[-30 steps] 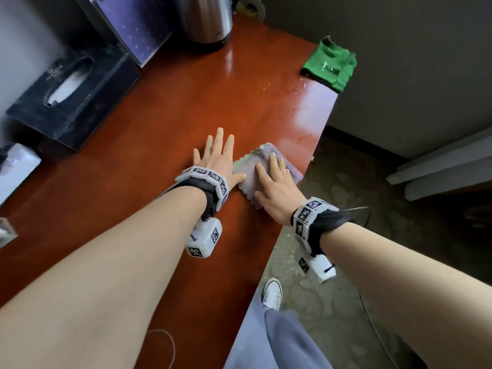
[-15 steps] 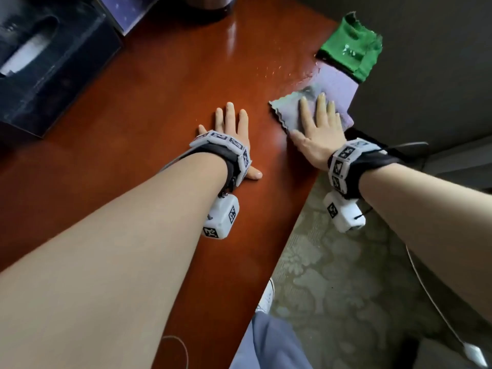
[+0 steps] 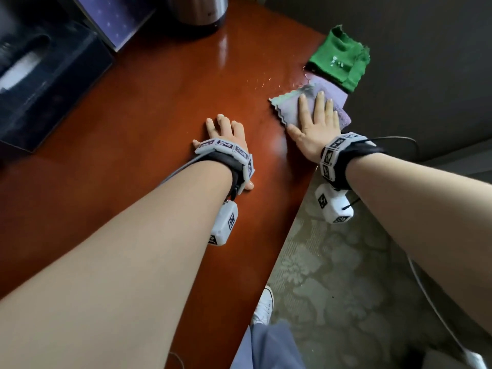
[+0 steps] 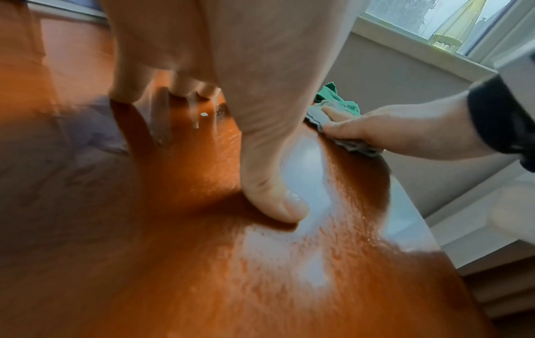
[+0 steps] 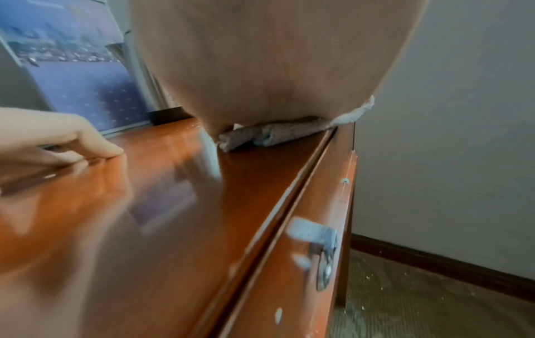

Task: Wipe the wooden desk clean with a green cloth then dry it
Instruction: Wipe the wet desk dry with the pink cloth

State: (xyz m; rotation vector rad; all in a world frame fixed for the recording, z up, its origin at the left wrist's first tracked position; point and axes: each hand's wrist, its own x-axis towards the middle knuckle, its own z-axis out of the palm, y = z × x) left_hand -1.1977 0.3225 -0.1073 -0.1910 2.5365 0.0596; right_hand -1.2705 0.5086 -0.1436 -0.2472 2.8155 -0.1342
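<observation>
My right hand (image 3: 315, 117) lies flat with straight fingers on a folded purple-grey cloth (image 3: 291, 106), pressing it onto the red-brown wooden desk (image 3: 149, 123) near its far right corner. The cloth (image 5: 269, 135) shows under my palm in the right wrist view, at the desk edge. A crumpled green cloth (image 3: 339, 61) sits at the very corner, just beyond the purple one and touching it. My left hand (image 3: 226, 129) rests flat on the bare desk to the left, fingers spread, holding nothing; its thumb (image 4: 278, 201) presses the glossy top.
A dark tissue box (image 3: 45, 83) sits at the back left, a purple-blue board (image 3: 114, 14) leans behind it, and a metal kettle (image 3: 199, 9) stands at the back. Fine specks (image 3: 259, 82) lie near the cloths. A drawer handle (image 5: 321, 249) is on the desk front. Patterned carpet (image 3: 346, 275) lies below.
My right hand has slid the purple cloth away from me along the desk's right edge, up to the green cloth at the corner. The left hand stays flat on the desk.
</observation>
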